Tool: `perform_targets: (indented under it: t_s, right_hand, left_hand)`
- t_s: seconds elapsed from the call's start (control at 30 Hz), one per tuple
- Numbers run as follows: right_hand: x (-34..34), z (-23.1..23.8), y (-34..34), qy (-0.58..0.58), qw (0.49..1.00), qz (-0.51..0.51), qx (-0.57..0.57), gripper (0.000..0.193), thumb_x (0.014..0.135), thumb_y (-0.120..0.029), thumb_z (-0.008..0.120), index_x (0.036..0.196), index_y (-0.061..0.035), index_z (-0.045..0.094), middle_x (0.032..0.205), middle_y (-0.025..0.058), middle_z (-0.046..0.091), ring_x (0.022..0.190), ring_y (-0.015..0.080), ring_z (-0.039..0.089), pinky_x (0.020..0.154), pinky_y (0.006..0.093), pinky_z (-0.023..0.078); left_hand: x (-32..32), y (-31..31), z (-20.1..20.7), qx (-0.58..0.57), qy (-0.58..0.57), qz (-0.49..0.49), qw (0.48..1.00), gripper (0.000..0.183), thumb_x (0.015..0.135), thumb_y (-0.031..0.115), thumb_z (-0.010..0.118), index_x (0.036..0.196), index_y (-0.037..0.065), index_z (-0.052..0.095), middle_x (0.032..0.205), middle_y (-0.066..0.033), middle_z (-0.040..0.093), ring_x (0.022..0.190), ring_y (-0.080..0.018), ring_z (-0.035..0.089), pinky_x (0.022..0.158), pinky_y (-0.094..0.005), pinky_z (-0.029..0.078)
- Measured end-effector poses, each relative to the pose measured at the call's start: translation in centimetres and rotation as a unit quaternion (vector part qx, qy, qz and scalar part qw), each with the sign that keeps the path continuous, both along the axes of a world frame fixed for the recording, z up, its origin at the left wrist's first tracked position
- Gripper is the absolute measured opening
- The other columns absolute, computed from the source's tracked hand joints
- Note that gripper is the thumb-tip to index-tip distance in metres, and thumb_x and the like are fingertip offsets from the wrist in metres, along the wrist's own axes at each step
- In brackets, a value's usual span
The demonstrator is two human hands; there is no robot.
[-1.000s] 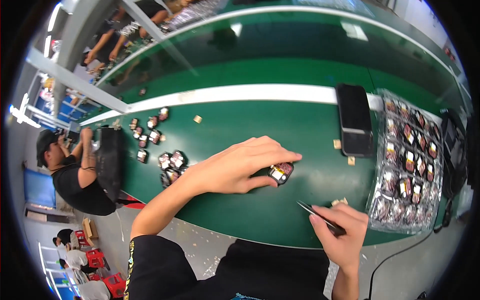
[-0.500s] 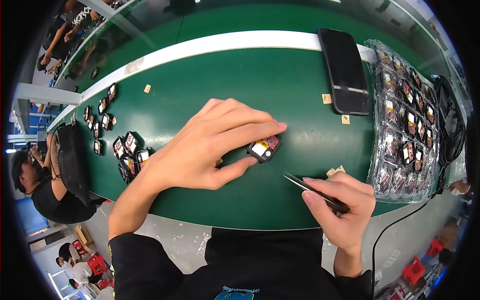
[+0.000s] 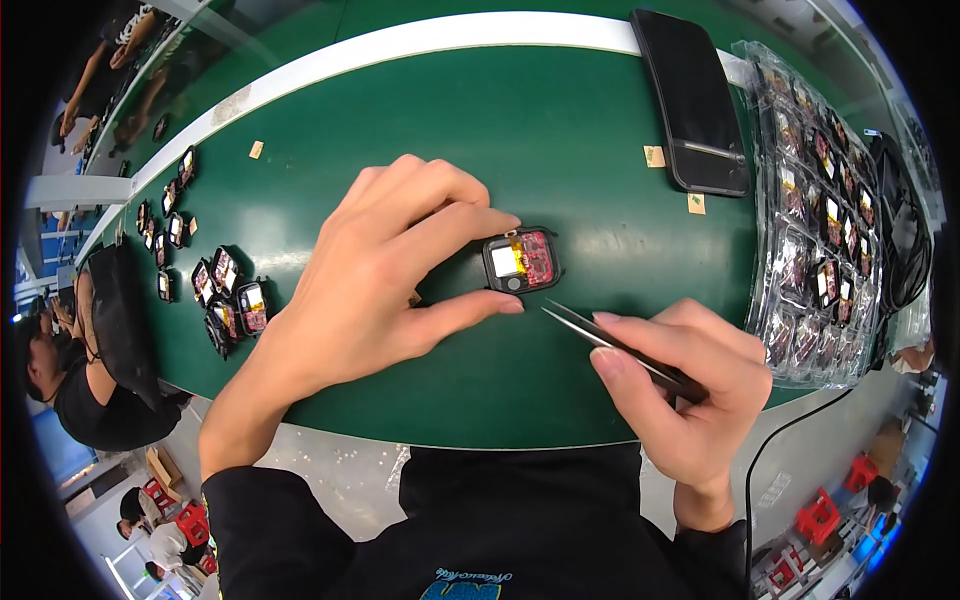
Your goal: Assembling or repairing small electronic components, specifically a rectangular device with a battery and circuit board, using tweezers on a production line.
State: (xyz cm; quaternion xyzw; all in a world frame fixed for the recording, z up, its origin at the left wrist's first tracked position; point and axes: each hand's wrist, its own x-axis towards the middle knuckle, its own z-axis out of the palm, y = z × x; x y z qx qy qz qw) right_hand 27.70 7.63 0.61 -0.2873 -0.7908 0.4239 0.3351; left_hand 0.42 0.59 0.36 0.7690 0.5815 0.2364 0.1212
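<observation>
Between the thumb and index finger of my left hand [image 3: 385, 270], a small smartwatch case [image 3: 541, 262] lies on the green table. It is black with rounded corners and open-faced, showing a white patch, yellow tape and a red circuit board. The fingertips sit at its upper and lower edges. My right hand [image 3: 690, 390] pinches a pair of dark metal tweezers [image 3: 645, 367]. Their thin tips point up and left, just short of the case's lower right corner and apart from it.
Several similar cases [image 3: 253, 308] lie at the left, with more [image 3: 165, 285] beyond. A black phone-like slab [image 3: 695, 110] rests at the back right, near tan paper squares [image 3: 655, 157]. Clear trays [image 3: 800, 235] of cases and a coiled black cable [image 3: 905, 230] line the right. A person [image 3: 105, 385] sits left.
The case now lies squarer to me, more of it uncovered by the left fingers. My right hand has brought the tweezer tips closer to it. The whole view has shifted slightly.
</observation>
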Motion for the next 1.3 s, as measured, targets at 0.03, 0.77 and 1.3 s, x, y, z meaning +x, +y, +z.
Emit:
perform_targets:
  t_s: [0.03, 0.77, 1.3]
  right_hand:
    - [-0.2, 0.0, 0.1, 0.007, 1.0, -0.004, 0.0, 0.025, 0.082, 0.005, 0.089, 0.106, 0.0039, 0.085, 0.071, 0.0036, 0.067, 0.052, 0.0045, 0.05, 0.047, 0.0232, 0.033]
    - [-0.8, -1.5, 0.5, -0.04, 0.999, 0.01, 0.03, 0.022, 0.079, 0.011, 0.082, 0.1, 0.0045, 0.085, 0.071, 0.0046, 0.067, 0.052, 0.0051, 0.049, 0.048, 0.0229, 0.03]
    - [-0.9, -2.0, 0.0, -0.03, 0.993, -0.004, 0.115, 0.032, 0.076, 0.014, 0.085, 0.106, 0.0035, 0.086, 0.076, 0.0067, 0.069, 0.057, 0.0114, 0.059, 0.051, 0.0263, 0.041]
  left_hand:
    - [0.1, 0.1, 0.3, -0.007, -0.024, -0.01, 1.0, 0.055, 0.074, 0.024, 0.097, 0.121, 0.003, 0.078, 0.115, -0.0089, 0.07, 0.104, -0.029, 0.064, 0.092, -0.0407, 0.045]
    - [-0.1, 0.2, 0.5, -0.071, -0.056, -0.087, 0.992, 0.063, 0.078, 0.043, 0.09, 0.125, 0.002, 0.082, 0.095, -0.0071, 0.072, 0.086, -0.0232, 0.063, 0.088, -0.0378, 0.042]
    - [-0.4, 0.6, 0.3, -0.083, -0.085, -0.081, 0.99, 0.055, 0.078, 0.041, 0.091, 0.118, 0.004, 0.081, 0.096, -0.0076, 0.076, 0.082, -0.0217, 0.067, 0.084, -0.0364, 0.043]
